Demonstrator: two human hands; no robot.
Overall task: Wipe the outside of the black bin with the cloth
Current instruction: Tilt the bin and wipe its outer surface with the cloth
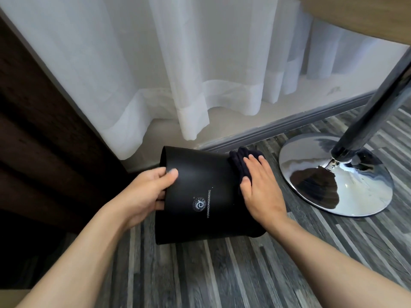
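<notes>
The black bin (200, 185) lies tipped on its side above the striped grey floor, with a small white logo and lettering facing me. My left hand (146, 192) grips the bin's left rim, thumb on the outside wall and fingers hidden inside. My right hand (260, 185) lies flat on a folded dark cloth (239, 161), pressing it against the bin's right end. Most of the cloth is hidden under my palm.
A chrome table base (333, 174) with a slanted pole (373, 103) stands close on the right. White sheer curtains (178, 63) hang behind the bin, above a grey skirting board (289, 125). Dark wooden furniture (44, 130) fills the left side.
</notes>
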